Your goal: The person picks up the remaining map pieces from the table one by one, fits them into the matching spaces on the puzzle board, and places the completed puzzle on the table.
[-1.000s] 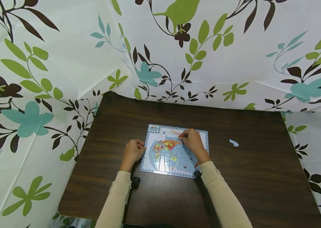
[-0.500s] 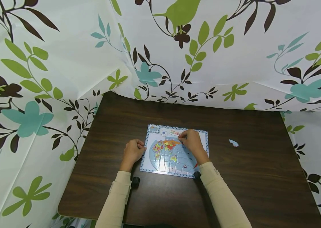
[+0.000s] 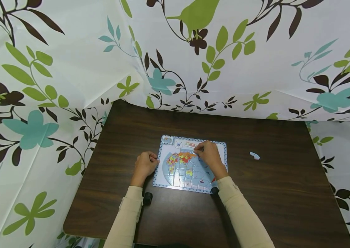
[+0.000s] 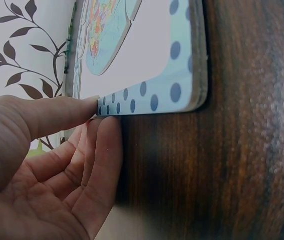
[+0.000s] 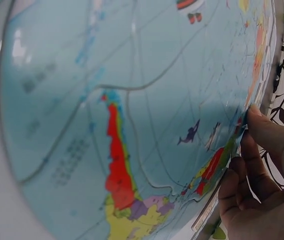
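A jigsaw puzzle board [image 3: 158, 176] with a world map and a blue dotted border lies flat on the table. At its left edge my left hand [image 3: 146, 164] pinches the border, thumb [image 4: 64, 114] on top and fingertips against the side. My right hand [image 3: 209, 155] is over the upper right of the map. In the right wrist view, its thumb and forefinger pinch a puzzle piece [image 5: 241, 129] at the map's upper edge; the fingers hide much of this piece. One loose puzzle piece [image 3: 255, 155], pale blue with a little red, lies to the right of the board.
The dark wood table [image 3: 286, 193] extends on both sides of the board. A leaf-patterned white cloth [image 3: 175, 51] hangs behind and at the sides. Small black objects at both wrists, such as the left one [image 3: 148, 198], sit close to the sleeves.
My right hand has shifted very slightly left over the map. The left hand, the board and the loose piece stay where they were.
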`<action>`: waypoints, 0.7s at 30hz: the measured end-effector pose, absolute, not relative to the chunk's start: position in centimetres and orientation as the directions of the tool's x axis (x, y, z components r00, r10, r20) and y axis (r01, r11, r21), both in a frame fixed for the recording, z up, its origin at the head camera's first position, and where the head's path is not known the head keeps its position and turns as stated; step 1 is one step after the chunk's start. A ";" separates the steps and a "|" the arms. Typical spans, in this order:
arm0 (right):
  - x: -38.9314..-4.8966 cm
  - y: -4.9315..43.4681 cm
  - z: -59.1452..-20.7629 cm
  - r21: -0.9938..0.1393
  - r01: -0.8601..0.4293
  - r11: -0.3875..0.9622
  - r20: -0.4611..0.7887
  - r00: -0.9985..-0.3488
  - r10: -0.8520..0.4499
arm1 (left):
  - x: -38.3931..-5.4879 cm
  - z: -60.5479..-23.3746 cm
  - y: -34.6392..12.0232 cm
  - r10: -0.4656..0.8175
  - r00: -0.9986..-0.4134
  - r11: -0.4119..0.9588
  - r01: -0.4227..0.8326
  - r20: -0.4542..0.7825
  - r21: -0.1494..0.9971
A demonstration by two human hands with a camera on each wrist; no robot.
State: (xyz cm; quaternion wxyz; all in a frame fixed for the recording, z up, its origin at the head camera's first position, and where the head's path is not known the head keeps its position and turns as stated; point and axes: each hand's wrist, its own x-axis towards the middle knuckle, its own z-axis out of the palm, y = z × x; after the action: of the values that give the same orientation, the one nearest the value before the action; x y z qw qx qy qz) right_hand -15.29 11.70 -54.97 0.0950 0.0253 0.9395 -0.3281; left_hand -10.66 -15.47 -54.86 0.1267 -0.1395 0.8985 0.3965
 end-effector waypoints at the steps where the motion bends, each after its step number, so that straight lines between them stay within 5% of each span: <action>1: -15.3 11.7 -55.0 -0.612 0.111 0.783 -0.195 -0.981 -0.014 | -10.7 -54.8 -15.5 -0.151 -0.929 0.646 -0.352 -0.339 0.678; 21: -15.2 11.6 -55.3 -0.624 0.103 0.774 -0.169 -0.986 -0.006 | -10.7 -54.8 -15.5 -0.158 -0.923 0.647 -0.365 -0.351 0.669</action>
State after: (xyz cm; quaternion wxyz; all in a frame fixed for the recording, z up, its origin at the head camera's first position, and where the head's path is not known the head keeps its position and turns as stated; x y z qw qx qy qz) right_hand -15.16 11.62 -55.34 0.0810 0.0258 0.9384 -0.3350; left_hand -10.68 -15.46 -54.84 0.1313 -0.1458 0.8980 0.3937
